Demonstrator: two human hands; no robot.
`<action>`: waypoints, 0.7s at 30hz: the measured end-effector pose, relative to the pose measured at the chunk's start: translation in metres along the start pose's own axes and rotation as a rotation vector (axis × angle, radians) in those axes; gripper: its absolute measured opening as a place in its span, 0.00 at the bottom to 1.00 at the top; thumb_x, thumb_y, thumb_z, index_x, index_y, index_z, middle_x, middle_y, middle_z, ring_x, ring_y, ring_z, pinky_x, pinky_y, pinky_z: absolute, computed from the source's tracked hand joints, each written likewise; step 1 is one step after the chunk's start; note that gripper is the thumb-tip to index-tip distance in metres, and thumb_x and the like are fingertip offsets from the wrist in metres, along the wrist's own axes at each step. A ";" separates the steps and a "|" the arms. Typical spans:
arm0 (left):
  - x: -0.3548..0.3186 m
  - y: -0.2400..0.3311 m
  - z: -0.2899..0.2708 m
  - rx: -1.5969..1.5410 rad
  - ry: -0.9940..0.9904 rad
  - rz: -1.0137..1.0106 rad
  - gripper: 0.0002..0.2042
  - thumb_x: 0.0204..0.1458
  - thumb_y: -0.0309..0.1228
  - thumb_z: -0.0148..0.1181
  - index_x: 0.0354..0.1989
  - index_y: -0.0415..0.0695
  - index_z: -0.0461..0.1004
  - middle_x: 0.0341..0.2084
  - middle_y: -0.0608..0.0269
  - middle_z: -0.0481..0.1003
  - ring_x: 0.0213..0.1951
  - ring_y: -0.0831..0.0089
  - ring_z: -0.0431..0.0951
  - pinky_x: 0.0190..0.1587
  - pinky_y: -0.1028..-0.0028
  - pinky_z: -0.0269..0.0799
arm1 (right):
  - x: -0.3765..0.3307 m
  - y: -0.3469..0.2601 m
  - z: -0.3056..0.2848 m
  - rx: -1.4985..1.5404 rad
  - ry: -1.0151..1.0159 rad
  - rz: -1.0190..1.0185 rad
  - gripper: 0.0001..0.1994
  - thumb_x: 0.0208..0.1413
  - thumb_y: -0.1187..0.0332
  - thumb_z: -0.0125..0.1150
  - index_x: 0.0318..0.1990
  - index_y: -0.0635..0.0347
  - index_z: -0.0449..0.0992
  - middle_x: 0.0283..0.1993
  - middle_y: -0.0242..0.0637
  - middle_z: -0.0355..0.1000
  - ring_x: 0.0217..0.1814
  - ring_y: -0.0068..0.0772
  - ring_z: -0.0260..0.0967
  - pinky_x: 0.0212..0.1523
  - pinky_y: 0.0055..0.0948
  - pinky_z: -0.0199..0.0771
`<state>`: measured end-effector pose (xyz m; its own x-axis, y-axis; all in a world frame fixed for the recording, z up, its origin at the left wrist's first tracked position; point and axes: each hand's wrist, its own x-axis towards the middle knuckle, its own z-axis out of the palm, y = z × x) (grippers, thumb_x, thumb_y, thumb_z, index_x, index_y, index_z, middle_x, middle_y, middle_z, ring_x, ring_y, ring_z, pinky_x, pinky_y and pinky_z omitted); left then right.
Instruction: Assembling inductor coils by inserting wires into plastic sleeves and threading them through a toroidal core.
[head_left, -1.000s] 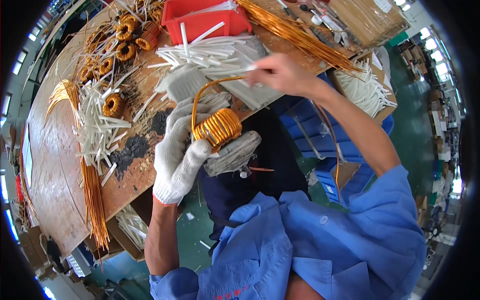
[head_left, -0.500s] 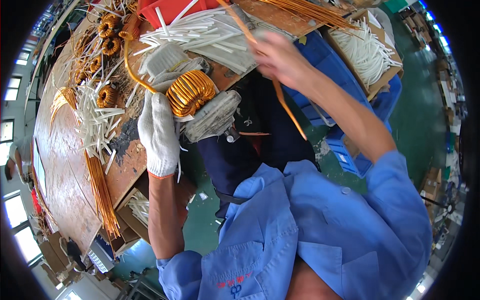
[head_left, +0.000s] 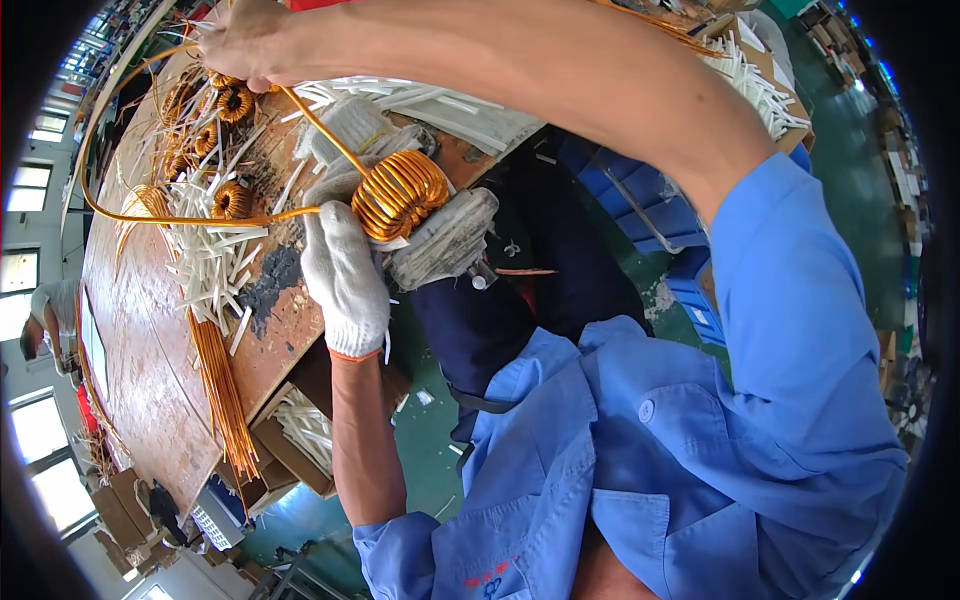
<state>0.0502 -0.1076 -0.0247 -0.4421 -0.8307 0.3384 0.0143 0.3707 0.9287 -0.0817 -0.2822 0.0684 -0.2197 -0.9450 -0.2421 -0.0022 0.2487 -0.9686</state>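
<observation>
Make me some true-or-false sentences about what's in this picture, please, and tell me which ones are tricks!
1. The left hand wears a white knitted glove. True.
2. Both hands wear gloves. False: the right hand is bare.
3. The left hand is right beside a rounded coil of shiny copper-coloured wire. True.
4. The right hand is at the bottom of the picture. False: it is at the upper left.
5. A pile of short, thin white strips lies on the worn brown wooden table. True.
6. The person's shirt is yellow. False: it is a blue cloth shirt.
</observation>
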 end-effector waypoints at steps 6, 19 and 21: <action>0.000 0.002 -0.014 0.196 0.082 0.008 0.31 0.77 0.52 0.38 0.59 0.32 0.76 0.53 0.55 0.79 0.54 0.70 0.77 0.65 0.65 0.68 | -0.113 0.064 -0.113 -1.055 -0.330 -0.762 0.16 0.61 0.61 0.64 0.31 0.69 0.82 0.23 0.48 0.75 0.24 0.45 0.74 0.32 0.44 0.76; 0.015 0.018 -0.008 0.136 0.259 -0.374 0.22 0.70 0.53 0.54 0.48 0.45 0.80 0.33 0.71 0.73 0.28 0.85 0.70 0.30 0.82 0.68 | -0.370 0.225 -0.161 0.120 0.060 -0.887 0.10 0.73 0.63 0.55 0.40 0.58 0.75 0.27 0.25 0.64 0.28 0.23 0.61 0.31 0.29 0.59; 0.013 0.017 -0.003 0.192 0.298 -0.381 0.22 0.73 0.52 0.51 0.53 0.45 0.80 0.40 0.66 0.77 0.32 0.85 0.72 0.36 0.85 0.71 | -0.470 0.312 -0.229 0.742 0.283 -0.329 0.12 0.77 0.62 0.51 0.43 0.60 0.75 0.22 0.24 0.60 0.22 0.19 0.58 0.23 0.27 0.57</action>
<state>0.0475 -0.1129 -0.0040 -0.1091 -0.9934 0.0365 -0.2747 0.0654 0.9593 -0.2020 0.2884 -0.1068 -0.5555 -0.8314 -0.0150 0.5085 -0.3254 -0.7972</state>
